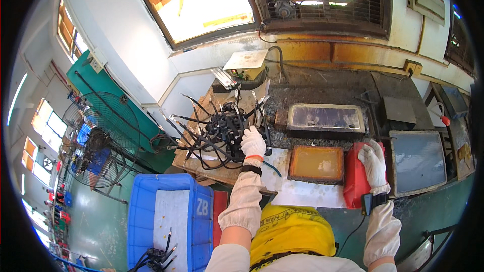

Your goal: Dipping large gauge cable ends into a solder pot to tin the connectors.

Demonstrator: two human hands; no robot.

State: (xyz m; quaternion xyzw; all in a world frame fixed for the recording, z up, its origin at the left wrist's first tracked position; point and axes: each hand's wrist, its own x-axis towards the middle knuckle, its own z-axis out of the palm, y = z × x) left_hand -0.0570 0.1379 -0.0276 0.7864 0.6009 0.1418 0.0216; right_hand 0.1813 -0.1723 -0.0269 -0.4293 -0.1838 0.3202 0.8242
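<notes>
My left hand point(253, 143), in a white glove with an orange band at the wrist, is at the right side of a tangled pile of black cables point(224, 128). Its fingers are curled in against a black cable, the fingertips partly hidden. Pale metal ends stick out from many cables. My right hand point(373, 163), also gloved, lies over a red box point(354, 184) with its fingers extended toward the far edge. Left of the red box sits a rectangular tray of amber material point(316, 163). To its right stands a wide tray with a grey surface point(419, 161).
A metal-rimmed rectangular pot point(326, 118) with a shiny surface stands behind the amber tray. A pale-topped control box point(247, 60) is at the back. A blue bin point(201, 226) holding more black cables stands lower left, with a caged floor fan point(101, 141) beyond it.
</notes>
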